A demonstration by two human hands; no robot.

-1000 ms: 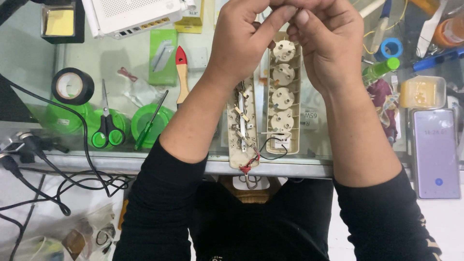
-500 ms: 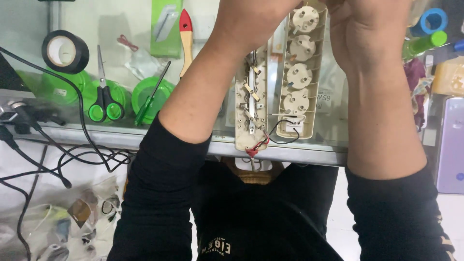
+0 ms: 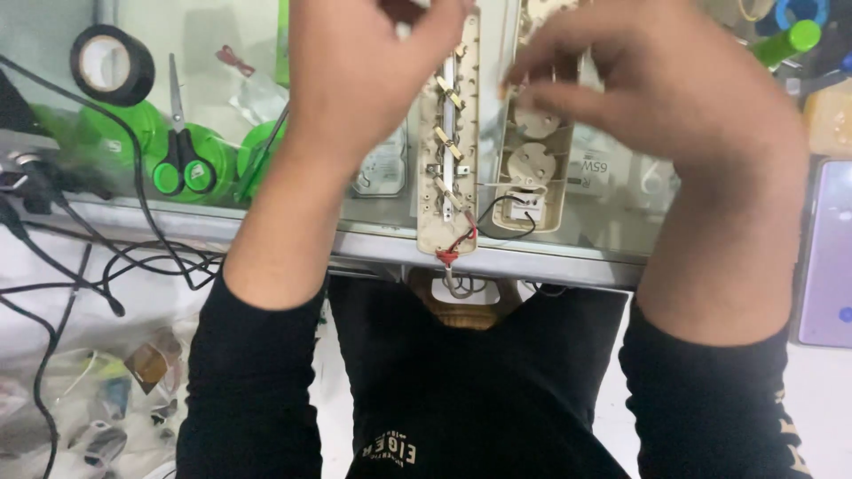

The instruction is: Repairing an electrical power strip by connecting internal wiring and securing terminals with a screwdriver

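Observation:
An opened beige power strip lies on a glass counter. Its base half [image 3: 448, 168] shows metal contact strips, with red and black wires [image 3: 475, 231] at the near end. Beside it on the right lies the socket cover [image 3: 532, 173] with round sockets. My left hand [image 3: 364, 80] grips the far end of the base, thumb against its edge. My right hand [image 3: 661, 93] reaches left across the cover, its blurred fingertips on the upper sockets. The strip's far end is hidden by both hands.
A black tape roll [image 3: 111, 62], green-handled scissors [image 3: 182, 164] and green round lids [image 3: 115, 133] lie at the left. Black cables [image 3: 133, 257] trail over the counter's near edge [image 3: 373, 244]. A purple phone [image 3: 825, 257] and a green marker [image 3: 785, 40] are at the right.
The view has closed in on the strip. My hands, joined at the strip's far end a second ago, have parted; the right one now lies across the socket cover.

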